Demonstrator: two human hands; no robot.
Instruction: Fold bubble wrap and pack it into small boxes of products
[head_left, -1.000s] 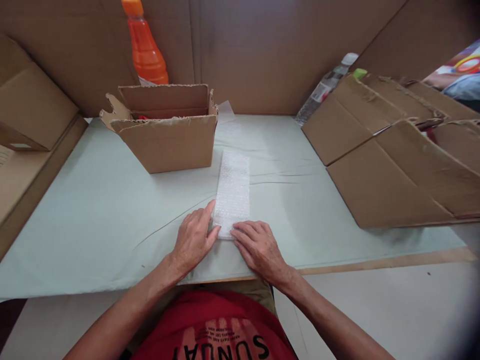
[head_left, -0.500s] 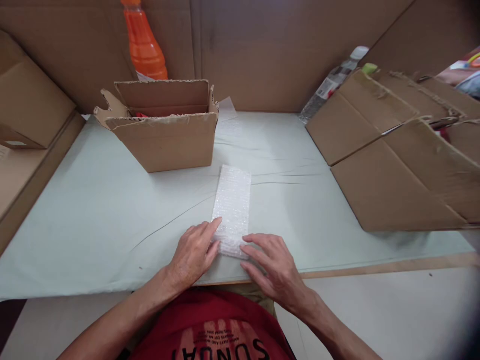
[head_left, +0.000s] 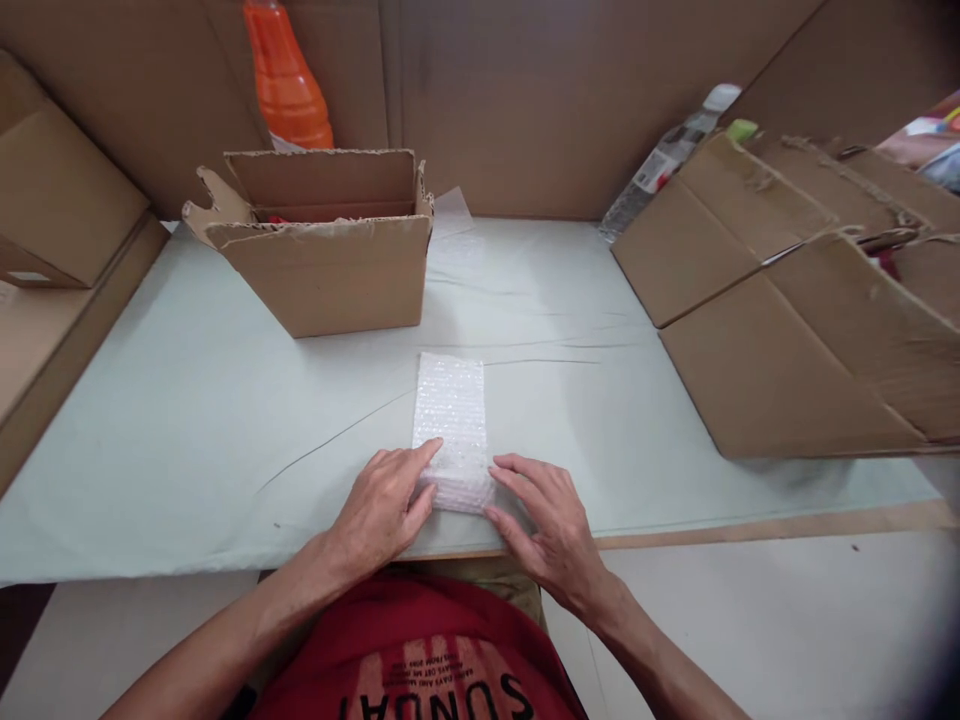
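Note:
A white strip of bubble wrap [head_left: 450, 405] lies lengthwise on the pale green table cover [head_left: 187, 420], just ahead of me. Its near end is curled into a small roll at the table's front edge. My left hand [head_left: 382, 510] presses and grips the roll's left side with its fingers together. On the roll's right side, my right hand [head_left: 551, 530] holds it with curved fingertips. The two hands sit close together, with the roll between them.
An open cardboard box [head_left: 330, 270] stands behind the strip, with an orange bottle [head_left: 285, 85] behind it. Flattened cardboard [head_left: 787, 340] leans at the right, and a clear bottle [head_left: 664, 160] lies behind it. More cardboard boxes [head_left: 60, 210] stand at the left. Cardboard walls close the back.
The flat part of the strip has grown shorter, its far end drawing towards me as the near end rolled up. Both hands stayed at the front edge, on the roll.

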